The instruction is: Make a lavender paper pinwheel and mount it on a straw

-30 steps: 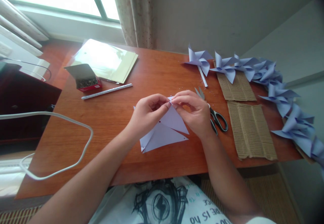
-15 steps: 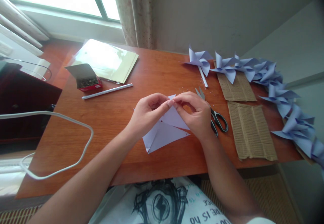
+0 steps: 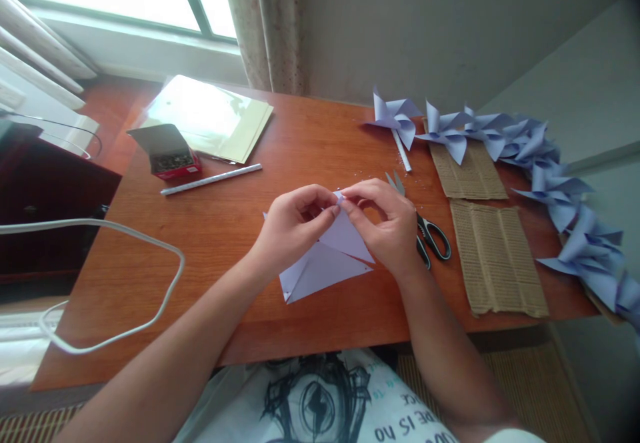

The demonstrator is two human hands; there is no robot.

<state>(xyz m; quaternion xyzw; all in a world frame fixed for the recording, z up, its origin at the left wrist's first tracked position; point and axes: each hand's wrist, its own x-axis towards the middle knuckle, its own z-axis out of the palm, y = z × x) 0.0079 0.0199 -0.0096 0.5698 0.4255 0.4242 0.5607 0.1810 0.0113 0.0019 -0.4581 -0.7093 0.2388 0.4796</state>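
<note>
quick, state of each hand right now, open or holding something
Left hand: closed, thumb and fingers pinching the cut paper.
Right hand: closed, pinching the same paper near its far edge.

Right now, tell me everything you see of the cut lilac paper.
The cut lilac paper looks thin and smooth, with a slit opening at its right and a diagonal line at lower left. Small dark marks show near two corners and the middle. It sits over the wooden table, its far part pinched by the left hand and right hand, which hide much of it; whether it lies fully flat is unclear.
</note>
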